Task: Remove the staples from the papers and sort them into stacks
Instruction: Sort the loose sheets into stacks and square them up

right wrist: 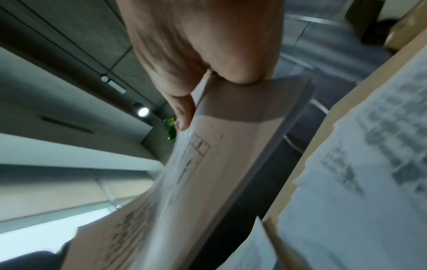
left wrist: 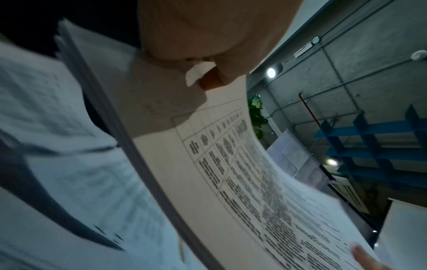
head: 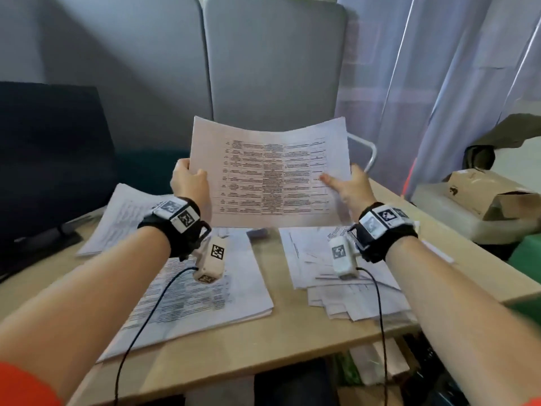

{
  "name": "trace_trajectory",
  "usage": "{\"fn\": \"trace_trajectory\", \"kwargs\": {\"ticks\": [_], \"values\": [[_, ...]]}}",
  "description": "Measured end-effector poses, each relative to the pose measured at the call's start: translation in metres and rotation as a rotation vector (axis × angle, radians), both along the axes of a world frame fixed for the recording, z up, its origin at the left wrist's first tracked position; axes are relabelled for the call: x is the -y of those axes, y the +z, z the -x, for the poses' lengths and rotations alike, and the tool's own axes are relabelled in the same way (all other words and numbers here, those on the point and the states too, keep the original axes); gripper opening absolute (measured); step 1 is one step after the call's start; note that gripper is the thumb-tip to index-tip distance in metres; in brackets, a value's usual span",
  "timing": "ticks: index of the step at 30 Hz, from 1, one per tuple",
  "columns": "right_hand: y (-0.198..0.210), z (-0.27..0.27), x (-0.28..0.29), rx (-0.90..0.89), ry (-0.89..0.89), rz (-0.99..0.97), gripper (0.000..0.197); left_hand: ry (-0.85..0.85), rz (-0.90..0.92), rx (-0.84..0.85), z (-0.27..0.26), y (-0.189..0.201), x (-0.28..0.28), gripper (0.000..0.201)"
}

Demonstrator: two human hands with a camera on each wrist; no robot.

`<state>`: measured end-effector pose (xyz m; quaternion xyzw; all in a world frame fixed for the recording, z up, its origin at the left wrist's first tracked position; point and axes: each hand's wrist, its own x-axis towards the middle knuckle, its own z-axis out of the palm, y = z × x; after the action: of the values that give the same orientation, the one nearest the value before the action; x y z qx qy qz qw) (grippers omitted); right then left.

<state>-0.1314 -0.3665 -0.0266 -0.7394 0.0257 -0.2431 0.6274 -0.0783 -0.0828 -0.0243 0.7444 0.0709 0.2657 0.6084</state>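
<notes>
At frame centre, the left hand (head: 187, 180) and right hand (head: 349, 187) each had fingers clamped on a side edge of the sheaf of papers (head: 270, 174), held raised above the bench (head: 281, 332), presumably for inspection before sorting.

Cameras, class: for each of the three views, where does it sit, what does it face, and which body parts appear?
Head: worn on the head, looking down at the desk; both forearms show.
Left wrist: looks along the left hand gripping the held papers.
Right wrist: looks along the right hand.
All share the held papers.
</notes>
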Motion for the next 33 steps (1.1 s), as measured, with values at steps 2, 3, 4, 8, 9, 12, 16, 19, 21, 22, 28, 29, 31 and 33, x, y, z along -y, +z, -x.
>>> {"fn": "trace_trajectory", "kwargs": {"ticks": [2, 3, 4, 8, 9, 12, 16, 19, 21, 22, 28, 29, 31, 33], "values": [[-0.004, -0.006, -0.034, -0.046, 0.030, 0.003, 0.026, 0.018, -0.024, -0.057, 0.014, -0.003, -0.043, 0.019], [-0.007, -0.009, -0.051, -0.081, 0.059, 0.032, 0.027, 0.011, -0.004, -0.108, 0.022, -0.006, -0.064, 0.014], [-0.010, -0.009, -0.068, -0.128, 0.102, 0.062, 0.027, 0.000, 0.011, -0.168, 0.027, -0.013, -0.090, 0.017], [-0.034, -0.006, -0.117, -0.389, 0.340, 0.083, 0.029, -0.211, 0.302, -0.411, 0.064, -0.038, -0.173, 0.030], [-0.041, -0.004, -0.126, -0.463, 0.384, 0.098, 0.026, -0.214, 0.266, -0.440, 0.073, -0.046, -0.188, 0.025], [-0.065, -0.002, -0.145, -0.618, 0.400, 0.279, 0.006, -0.176, 0.112, -0.495, 0.087, -0.078, -0.211, 0.018], [-0.096, -0.007, -0.152, -0.724, 0.314, 0.662, 0.018, -0.067, -0.215, -0.598, 0.071, -0.120, -0.225, 0.034], [-0.097, -0.006, -0.139, -0.733, 0.264, 0.603, 0.028, 0.045, -0.474, -0.698, 0.040, -0.128, -0.225, 0.074], [-0.088, -0.008, -0.120, -0.679, 0.219, 0.400, 0.029, -0.028, -0.555, -0.641, 0.042, -0.096, -0.185, 0.081], [-0.080, -0.011, -0.108, -0.661, 0.185, 0.326, 0.030, -0.120, -0.585, -0.593, 0.057, -0.069, -0.154, 0.069], [-0.059, -0.017, 0.013, -0.720, -0.201, 0.415, 0.025, -0.690, -0.480, -0.568, 0.060, -0.038, 0.008, 0.027], [-0.061, -0.011, 0.037, -0.776, -0.263, 0.460, 0.031, -0.749, -0.432, -0.609, 0.054, -0.044, 0.029, 0.024], [-0.068, 0.000, 0.080, -0.863, -0.347, 0.496, 0.044, -0.838, -0.350, -0.622, 0.045, -0.055, 0.067, 0.025], [-0.076, 0.013, 0.110, -0.920, -0.422, 0.459, 0.055, -0.883, -0.319, -0.615, 0.037, -0.063, 0.099, 0.040]]}}
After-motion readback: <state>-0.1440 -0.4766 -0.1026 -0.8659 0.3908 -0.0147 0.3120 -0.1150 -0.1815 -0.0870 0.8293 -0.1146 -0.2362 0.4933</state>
